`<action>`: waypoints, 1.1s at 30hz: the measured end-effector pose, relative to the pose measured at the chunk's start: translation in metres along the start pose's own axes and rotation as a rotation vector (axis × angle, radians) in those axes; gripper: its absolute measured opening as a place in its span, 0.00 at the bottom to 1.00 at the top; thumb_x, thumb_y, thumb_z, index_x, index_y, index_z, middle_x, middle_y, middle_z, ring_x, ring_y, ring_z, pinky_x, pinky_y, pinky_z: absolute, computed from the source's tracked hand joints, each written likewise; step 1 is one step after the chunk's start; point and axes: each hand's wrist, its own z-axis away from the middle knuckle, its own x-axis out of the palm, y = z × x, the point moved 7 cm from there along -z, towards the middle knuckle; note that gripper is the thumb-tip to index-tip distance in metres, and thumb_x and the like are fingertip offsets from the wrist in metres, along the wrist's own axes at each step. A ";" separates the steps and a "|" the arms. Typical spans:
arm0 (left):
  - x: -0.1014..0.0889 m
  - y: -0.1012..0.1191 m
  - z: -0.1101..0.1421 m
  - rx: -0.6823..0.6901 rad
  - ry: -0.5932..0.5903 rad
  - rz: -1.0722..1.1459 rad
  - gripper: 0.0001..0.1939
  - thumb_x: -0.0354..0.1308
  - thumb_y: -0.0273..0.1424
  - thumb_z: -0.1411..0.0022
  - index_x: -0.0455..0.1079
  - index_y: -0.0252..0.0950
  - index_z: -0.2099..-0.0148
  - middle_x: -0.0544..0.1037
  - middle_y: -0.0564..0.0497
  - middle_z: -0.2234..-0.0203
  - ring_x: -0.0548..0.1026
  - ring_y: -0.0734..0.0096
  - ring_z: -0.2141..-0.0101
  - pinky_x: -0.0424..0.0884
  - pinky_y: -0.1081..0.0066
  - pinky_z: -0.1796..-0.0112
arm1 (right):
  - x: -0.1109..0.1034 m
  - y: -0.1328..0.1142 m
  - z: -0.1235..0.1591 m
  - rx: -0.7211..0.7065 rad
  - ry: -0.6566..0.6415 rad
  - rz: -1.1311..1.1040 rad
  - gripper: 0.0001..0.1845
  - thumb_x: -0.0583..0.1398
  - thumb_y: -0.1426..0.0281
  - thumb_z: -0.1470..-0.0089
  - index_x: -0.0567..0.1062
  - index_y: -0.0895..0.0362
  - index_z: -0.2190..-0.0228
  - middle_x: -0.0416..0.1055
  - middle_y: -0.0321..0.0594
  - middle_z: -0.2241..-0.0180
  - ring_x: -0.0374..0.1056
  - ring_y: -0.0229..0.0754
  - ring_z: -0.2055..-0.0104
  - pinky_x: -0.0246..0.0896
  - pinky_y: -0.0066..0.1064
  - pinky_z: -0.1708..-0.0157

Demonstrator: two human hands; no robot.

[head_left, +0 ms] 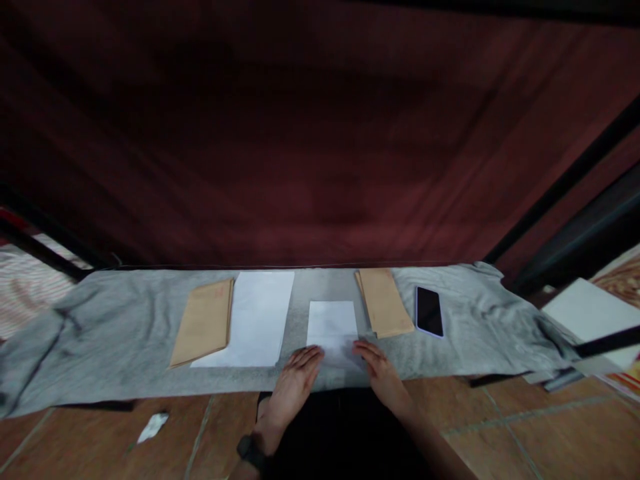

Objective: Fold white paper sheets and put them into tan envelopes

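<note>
Lower centre, my left hand (295,383) and right hand (383,373) touch white paper (332,320); whether gripping, I can't tell.

A grey cloth (135,320), rumpled near both ends, covers the bench (200,381). A phone (429,311) lies screen up, dark, towards the bench's right end. Dark red fabric (320,167) rises behind the back edge, between black bars (565,181). Beyond the left edge shows striped cloth (31,287); past the right, a white panel (595,317). Below the front edge, leftward, a white scrap (153,427) lies on tiles (495,417).
</note>
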 end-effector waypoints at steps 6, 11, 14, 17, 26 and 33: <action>-0.001 -0.020 -0.002 -0.065 0.025 0.106 0.31 0.53 0.15 0.43 0.72 0.44 0.41 0.73 0.51 0.40 0.69 0.64 0.39 0.66 0.55 0.38 | 0.004 0.000 -0.001 -0.058 -0.129 0.108 0.32 0.52 0.85 0.46 0.75 0.48 0.46 0.71 0.39 0.41 0.63 0.44 0.37 0.57 0.48 0.35; -0.011 -0.029 -0.008 -0.098 0.104 0.242 0.11 0.57 0.30 0.34 0.79 0.43 0.53 0.83 0.50 0.55 0.79 0.64 0.52 0.75 0.61 0.48 | 0.001 0.004 -0.007 0.002 -0.084 0.100 0.18 0.54 0.75 0.37 0.78 0.51 0.52 0.77 0.42 0.50 0.70 0.45 0.45 0.64 0.43 0.42; -0.013 -0.039 -0.012 -0.185 0.178 0.328 0.11 0.56 0.37 0.33 0.79 0.42 0.55 0.83 0.49 0.60 0.80 0.65 0.57 0.77 0.65 0.53 | 0.001 0.011 -0.011 0.080 -0.021 0.111 0.14 0.53 0.68 0.34 0.79 0.53 0.61 0.79 0.42 0.59 0.74 0.46 0.53 0.68 0.40 0.49; -0.012 -0.048 -0.017 -0.261 0.210 0.375 0.12 0.58 0.40 0.35 0.78 0.40 0.57 0.83 0.47 0.60 0.80 0.62 0.57 0.76 0.64 0.53 | 0.001 0.014 -0.016 0.131 0.043 0.119 0.16 0.52 0.64 0.33 0.77 0.53 0.66 0.78 0.42 0.65 0.75 0.46 0.58 0.69 0.38 0.53; -0.015 -0.051 -0.044 -0.350 0.233 0.359 0.15 0.49 0.42 0.31 0.72 0.39 0.61 0.80 0.49 0.68 0.78 0.64 0.65 0.72 0.68 0.62 | 0.004 0.015 -0.037 0.327 0.122 0.268 0.18 0.48 0.62 0.32 0.76 0.55 0.62 0.78 0.41 0.69 0.76 0.42 0.67 0.62 0.27 0.68; -0.016 -0.050 -0.062 -0.450 0.217 0.171 0.13 0.48 0.38 0.28 0.71 0.38 0.58 0.80 0.50 0.70 0.79 0.65 0.68 0.66 0.71 0.68 | 0.005 0.014 -0.048 0.403 0.148 0.360 0.16 0.50 0.63 0.31 0.75 0.55 0.57 0.80 0.42 0.65 0.77 0.41 0.65 0.62 0.25 0.69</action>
